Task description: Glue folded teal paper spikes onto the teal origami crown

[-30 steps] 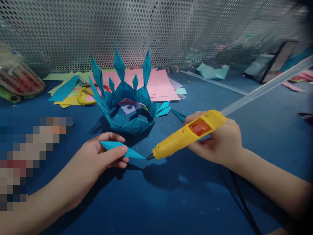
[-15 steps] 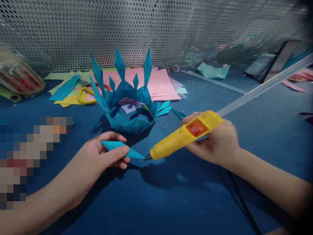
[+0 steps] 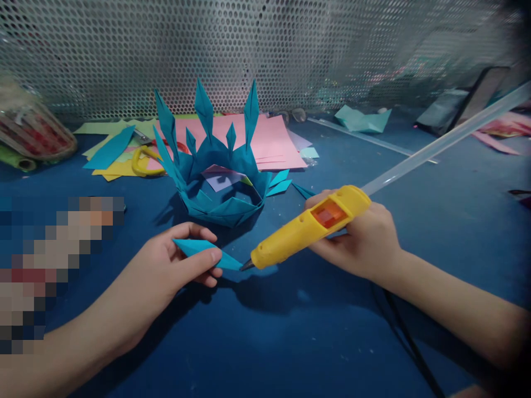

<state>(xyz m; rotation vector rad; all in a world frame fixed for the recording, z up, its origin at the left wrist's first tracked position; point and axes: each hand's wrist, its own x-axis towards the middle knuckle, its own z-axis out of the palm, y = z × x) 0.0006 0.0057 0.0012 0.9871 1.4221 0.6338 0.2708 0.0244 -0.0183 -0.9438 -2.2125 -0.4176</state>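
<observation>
Between the thumb and fingers of my left hand is a folded blue paper piece, long and pointed at both ends. My right hand is wrapped round a yellow hot glue gun with a clear glue stick sticking out of its back. The dark nozzle meets the right tip of the paper piece or sits right against it. Behind my hands stands a blue paper crown with tall pointed spikes. Small folded blue pieces lie at the crown's right side.
Pink paper sheets and yellow-handled scissors lie behind the crown. A clear jar is at the left, a phone at the back right. Perforated metal closes off the back. A black cord runs below my right wrist.
The glue gun and my right hand have shifted slightly left. My left hand has edged a little to the right, still pinching the paper piece. The crown stays put.
</observation>
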